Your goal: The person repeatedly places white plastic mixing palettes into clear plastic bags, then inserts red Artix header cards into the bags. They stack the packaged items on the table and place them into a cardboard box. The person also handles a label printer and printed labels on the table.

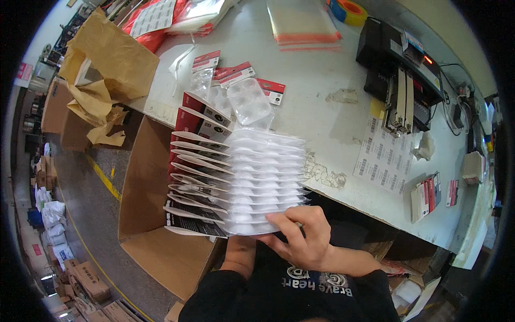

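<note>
A fanned row of clear plastic blister packs (265, 185) with red, black and white header cards (201, 158) extends from the table edge toward my body. With thumb and index finger, my right hand (303, 236) pinches the near edge of the closest pack. My left hand reaches under the near end of the row. Only its wrist and forearm (238, 256) show, its fingers hidden by the packs. Just beyond the row, several loose blister packs (249, 101) with red cards lie on the table.
An open cardboard carton (144, 185) stands below the row at left, a torn brown paper bag (115, 51) above it. Clear bags (303, 24) and a tape roll (348, 12) lie farther back. A black machine (402, 67), label sheet (381, 155) and small carded packs (425, 197) sit right.
</note>
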Tool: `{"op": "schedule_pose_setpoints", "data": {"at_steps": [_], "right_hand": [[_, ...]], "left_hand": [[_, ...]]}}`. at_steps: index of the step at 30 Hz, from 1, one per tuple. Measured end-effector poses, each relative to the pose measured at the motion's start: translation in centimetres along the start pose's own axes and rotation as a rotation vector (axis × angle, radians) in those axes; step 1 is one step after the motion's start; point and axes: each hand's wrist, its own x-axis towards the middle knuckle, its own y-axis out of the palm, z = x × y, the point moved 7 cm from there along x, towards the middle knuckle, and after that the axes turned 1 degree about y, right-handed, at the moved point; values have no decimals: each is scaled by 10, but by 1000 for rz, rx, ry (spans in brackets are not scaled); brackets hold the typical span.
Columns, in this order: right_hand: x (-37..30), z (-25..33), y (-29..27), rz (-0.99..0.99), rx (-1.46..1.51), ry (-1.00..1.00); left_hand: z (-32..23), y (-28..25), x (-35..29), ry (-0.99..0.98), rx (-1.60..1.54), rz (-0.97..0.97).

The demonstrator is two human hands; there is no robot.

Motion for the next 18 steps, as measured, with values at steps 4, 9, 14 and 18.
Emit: {"op": "schedule_pose_setpoints", "data": {"at_steps": [4,9,14,18], "right_hand": [[0,5,-6,-17,-149,-40],[3,5,-10,4,-190,-32],[5,-4,-4,124,-50,55],[9,-11,-6,24,184,158]], "left_hand": [[2,-2,-5,-2,14,-13],[4,-5,-12,-14,28,-21],[4,-9,-19,-13,41,-41],[5,-11,-22,-20,50,-47]]}}
